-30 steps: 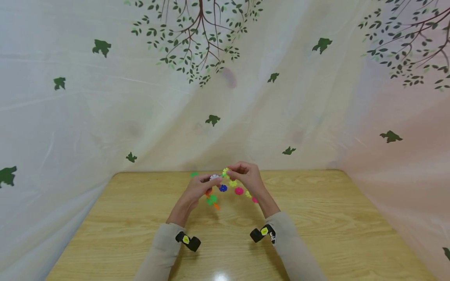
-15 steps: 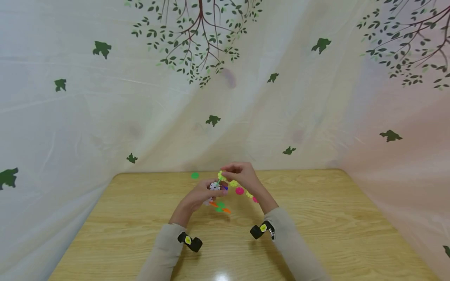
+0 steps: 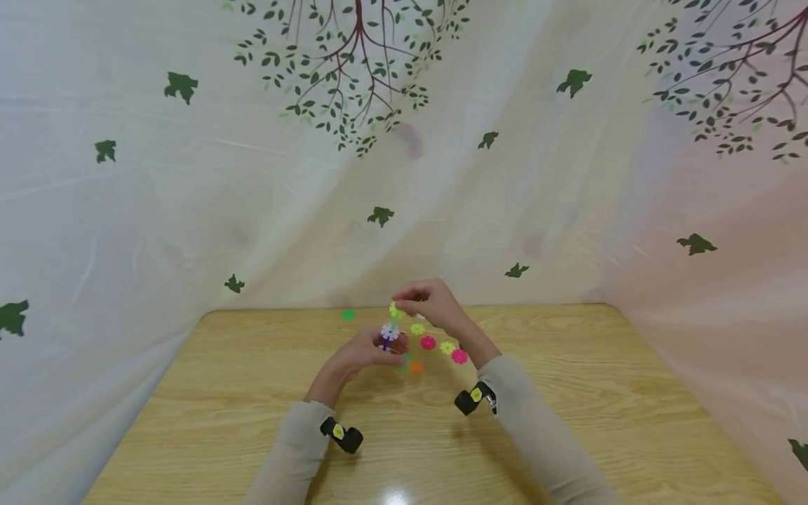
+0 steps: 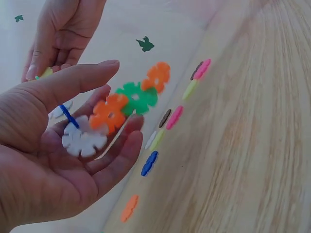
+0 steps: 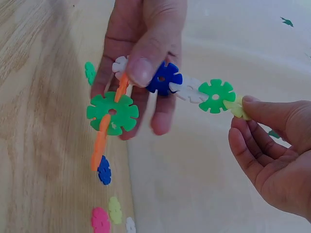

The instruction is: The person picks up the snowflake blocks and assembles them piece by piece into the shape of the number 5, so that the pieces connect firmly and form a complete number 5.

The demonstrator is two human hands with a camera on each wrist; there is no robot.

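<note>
A chain of slotted snowflake building discs spans both hands above the table. My right hand [image 3: 435,308] pinches the yellow disc [image 5: 237,108] at one end between thumb and fingers. From there run a green disc [image 5: 217,96], a white one [image 5: 190,91] and a blue one [image 5: 164,78]. My left hand [image 3: 358,353] cradles the middle on relaxed fingers, its thumb standing apart from them; a second white disc [image 4: 85,141] lies over those fingers. Beyond it, an orange disc [image 4: 108,115], a green disc [image 4: 137,101] and an end orange disc [image 4: 158,76] stick out freely.
Loose discs lie along the far part of the wooden table [image 3: 568,421]: a green one [image 3: 348,315], pink ones [image 3: 459,356], yellow ones [image 3: 418,328], a blue one [image 4: 149,163], an orange one [image 4: 129,208]. A leaf-patterned cloth [image 3: 303,231] hangs behind the table's back edge.
The chain has turned, its orange end swinging right. My left hand has loosened, thumb and fingers spreading apart. The right hand has risen slightly and shifted left, still pinching the yellow disc.
</note>
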